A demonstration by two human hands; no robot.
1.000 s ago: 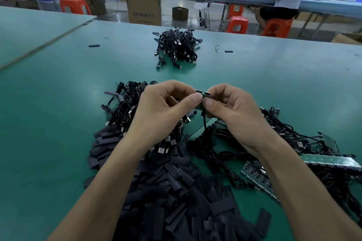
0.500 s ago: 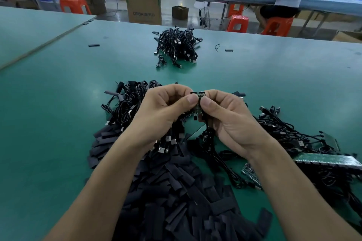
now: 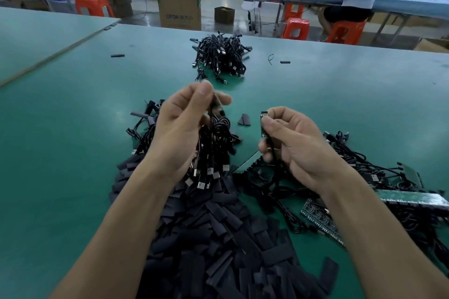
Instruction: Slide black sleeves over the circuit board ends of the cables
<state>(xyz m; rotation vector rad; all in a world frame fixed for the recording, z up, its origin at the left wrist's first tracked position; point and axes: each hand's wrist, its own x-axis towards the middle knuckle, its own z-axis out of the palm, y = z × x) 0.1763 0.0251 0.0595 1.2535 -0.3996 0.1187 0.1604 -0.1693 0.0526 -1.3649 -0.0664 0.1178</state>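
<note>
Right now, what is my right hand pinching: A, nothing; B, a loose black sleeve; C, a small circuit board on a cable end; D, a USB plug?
C: the right hand pinches the small green circuit board between thumb and forefinger, while the left hand grips the bundle of cables.

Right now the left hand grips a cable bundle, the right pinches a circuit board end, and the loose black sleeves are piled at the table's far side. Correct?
One error: the head view shows the sleeves piled at the near side, beneath the forearms; the far heap is cables. The left hand does grip the cable bundle, and the right hand pinches the circuit board end.
</note>
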